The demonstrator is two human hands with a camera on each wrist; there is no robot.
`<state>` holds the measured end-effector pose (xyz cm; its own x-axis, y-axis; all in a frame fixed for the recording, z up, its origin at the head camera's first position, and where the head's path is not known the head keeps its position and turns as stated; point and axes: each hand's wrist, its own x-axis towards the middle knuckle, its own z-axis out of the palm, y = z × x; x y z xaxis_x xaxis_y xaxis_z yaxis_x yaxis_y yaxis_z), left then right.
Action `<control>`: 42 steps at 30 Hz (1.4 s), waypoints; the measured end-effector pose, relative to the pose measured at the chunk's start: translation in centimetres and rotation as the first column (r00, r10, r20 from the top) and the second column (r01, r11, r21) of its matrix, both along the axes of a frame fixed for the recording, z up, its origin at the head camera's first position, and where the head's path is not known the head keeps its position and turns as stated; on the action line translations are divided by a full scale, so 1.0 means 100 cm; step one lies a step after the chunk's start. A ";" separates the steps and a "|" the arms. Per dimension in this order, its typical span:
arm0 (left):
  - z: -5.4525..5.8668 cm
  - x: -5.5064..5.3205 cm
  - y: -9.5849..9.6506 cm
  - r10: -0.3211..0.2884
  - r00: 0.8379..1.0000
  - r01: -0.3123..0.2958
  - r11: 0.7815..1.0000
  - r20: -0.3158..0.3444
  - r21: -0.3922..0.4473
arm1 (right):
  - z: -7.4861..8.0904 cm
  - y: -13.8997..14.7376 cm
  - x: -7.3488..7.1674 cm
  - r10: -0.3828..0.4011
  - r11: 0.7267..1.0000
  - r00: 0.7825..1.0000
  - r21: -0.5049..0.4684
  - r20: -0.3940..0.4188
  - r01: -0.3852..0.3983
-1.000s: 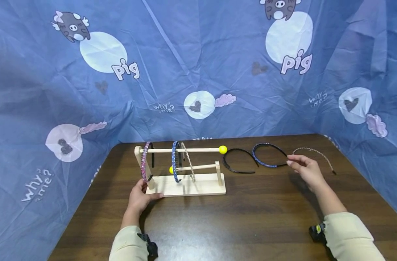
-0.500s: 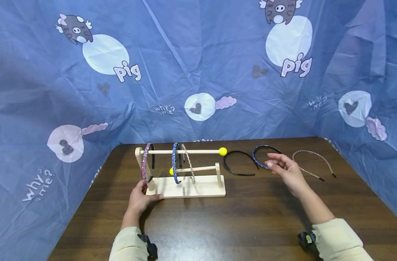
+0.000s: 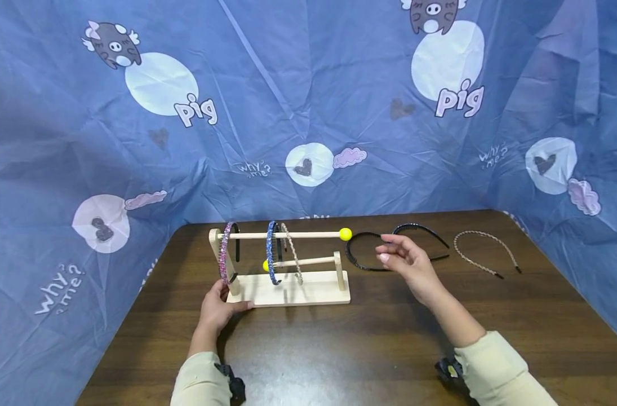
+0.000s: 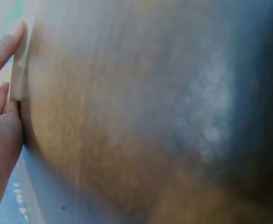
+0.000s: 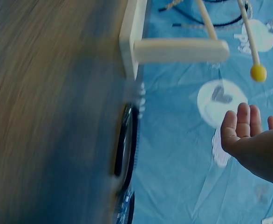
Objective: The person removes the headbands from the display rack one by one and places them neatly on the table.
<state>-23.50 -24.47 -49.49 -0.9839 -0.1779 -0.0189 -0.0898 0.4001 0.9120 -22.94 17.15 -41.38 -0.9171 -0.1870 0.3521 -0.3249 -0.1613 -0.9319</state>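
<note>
Fingers of my right hand [image 3: 408, 266] hang slightly parted, empty; I see the black headband [image 3: 352, 260] on the desk [image 3: 308, 349] just beyond and leftward, nearer them than my left hand [image 3: 218, 310], which grips the rack [image 3: 313, 292].

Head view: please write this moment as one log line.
left hand: grips wooden stand | right hand: empty, above table | hung headbands: three | headbands on table: three
</note>
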 end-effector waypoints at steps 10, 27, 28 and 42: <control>-0.001 0.002 0.001 0.005 1.000 -0.005 1.000 -0.029 -0.012 | 0.003 -0.045 0.004 0.149 0.989 0.989 0.015 -0.004 -0.149; 0.002 -0.001 0.000 -0.002 1.000 0.002 1.000 0.026 -0.006 | -0.012 -0.096 -0.001 0.289 0.952 0.954 0.080 0.081 -0.295; 0.001 -0.001 0.000 0.000 1.000 0.000 1.000 0.027 -0.006 | -0.012 -0.098 -0.002 0.292 0.951 0.953 0.084 0.084 -0.299; 0.002 0.000 0.001 -0.013 1.000 0.013 1.000 0.014 0.007 | -0.019 -0.120 0.000 0.313 0.942 0.948 0.110 0.057 -0.318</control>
<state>-23.46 -24.37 -49.28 -0.9858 -0.1647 -0.0336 -0.0971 0.3947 0.9137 -22.99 5.12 -43.33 -0.8169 -0.5063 0.2762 -0.2386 -0.1393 -0.9611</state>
